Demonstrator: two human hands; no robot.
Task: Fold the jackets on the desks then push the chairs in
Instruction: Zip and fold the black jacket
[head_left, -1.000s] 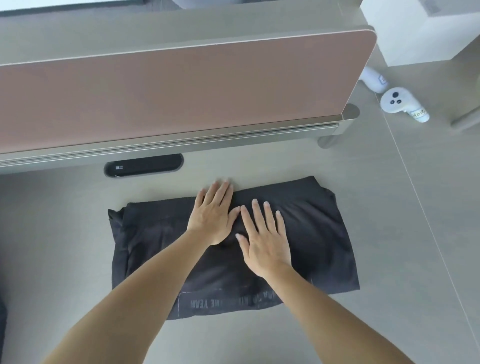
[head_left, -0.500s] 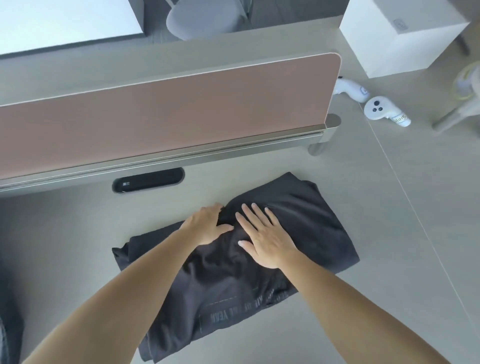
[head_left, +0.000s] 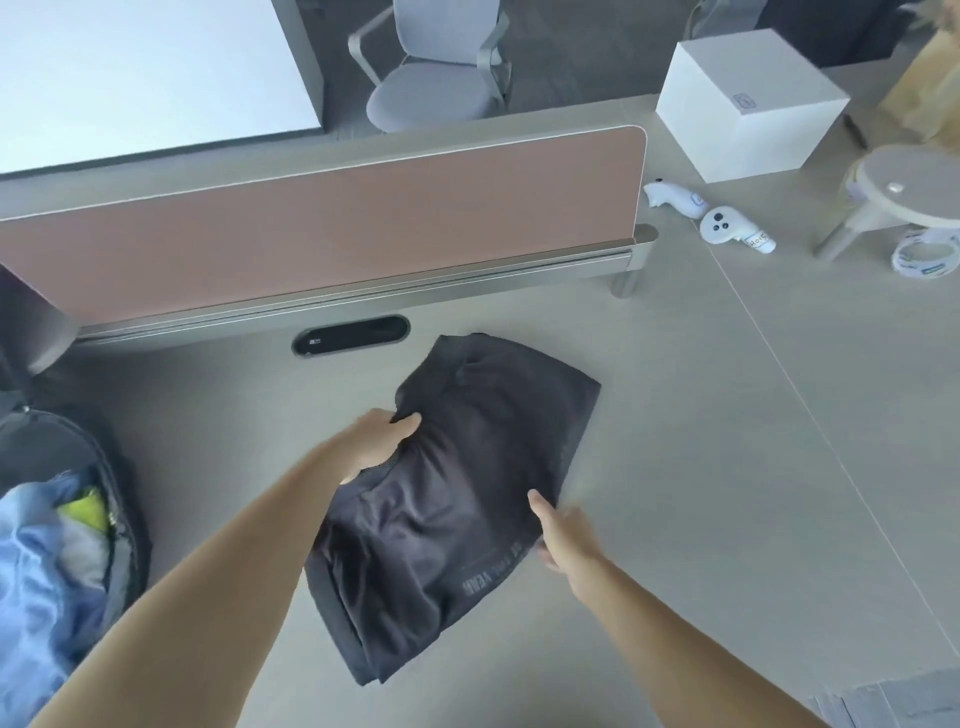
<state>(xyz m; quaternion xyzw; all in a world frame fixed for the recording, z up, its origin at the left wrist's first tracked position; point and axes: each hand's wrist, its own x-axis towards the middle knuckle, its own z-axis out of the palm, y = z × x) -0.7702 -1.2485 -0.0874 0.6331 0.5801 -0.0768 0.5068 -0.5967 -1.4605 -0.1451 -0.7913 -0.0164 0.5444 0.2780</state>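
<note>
Two bare hands hold one dark folded jacket, which lies on the grey desk on the near side of the pink partition, a little towards its right half and apart from it. The jacket lies at an angle to the partition, with grey printed letters on the part farthest from it. The left hand grips the jacket edge that faces the left end of the partition; the thumb lies on top of the cloth and the other fingers are hidden below it. The right hand takes the opposite edge, farther from the partition, thumb on top and fingers tucked under the cloth; it is slightly blurred. Just below the partition, between it and the jacket, a black oval cable slot is set into the desk. Beyond the right end of the partition lie two white controllers, a white box and, farther right, a roll of tape. Behind the partition stands a grey chair. Below the left end of the partition an open backpack shows blue cloth inside.
</note>
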